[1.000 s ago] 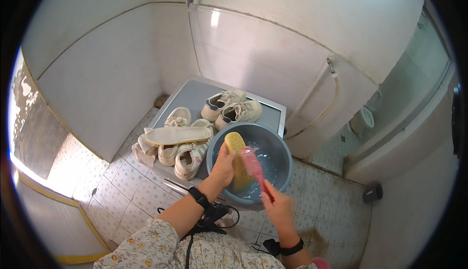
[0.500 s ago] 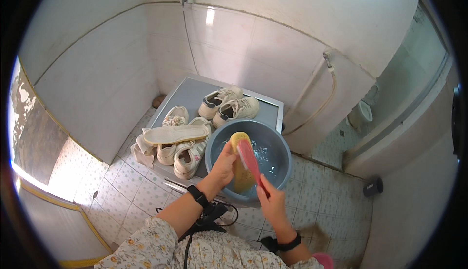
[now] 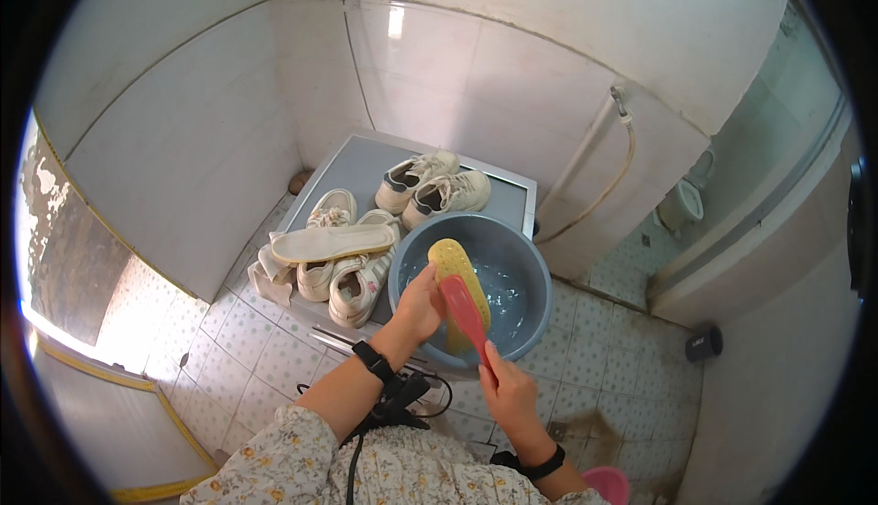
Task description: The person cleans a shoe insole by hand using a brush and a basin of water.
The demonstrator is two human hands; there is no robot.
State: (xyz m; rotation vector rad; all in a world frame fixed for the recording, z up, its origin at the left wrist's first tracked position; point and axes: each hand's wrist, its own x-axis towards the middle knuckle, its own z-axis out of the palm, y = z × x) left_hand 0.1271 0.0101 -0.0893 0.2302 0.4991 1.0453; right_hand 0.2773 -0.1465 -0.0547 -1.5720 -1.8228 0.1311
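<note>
Over a blue-grey basin (image 3: 538, 340) of water, my left hand (image 3: 420, 304) grips a yellow insole (image 3: 450, 253) along its left side. My right hand (image 3: 509, 389) is closed on the handle of a pink brush (image 3: 465, 308), whose head lies against the middle of the insole. The bristles face down and are mostly hidden. Left of the basin, a pale insole (image 3: 331, 243) rests across a pair of white shoes (image 3: 352, 290). Farther back stands another pair of off-white lace-up shoes (image 3: 448, 196).
Basin and shoes stand on a grey-topped cabinet (image 3: 352, 168) with a metal rim. Light cloth (image 3: 268, 276) hangs at its left edge. A hose (image 3: 622, 176) runs down from a wall tap on the right. On the tiled floor are a dark cylindrical bin (image 3: 702, 344) and a pink container (image 3: 607, 485).
The brush head has slid down the insole toward me, leaving more of its far end uncovered. My left hand still holds the insole. The view has shifted slightly.
</note>
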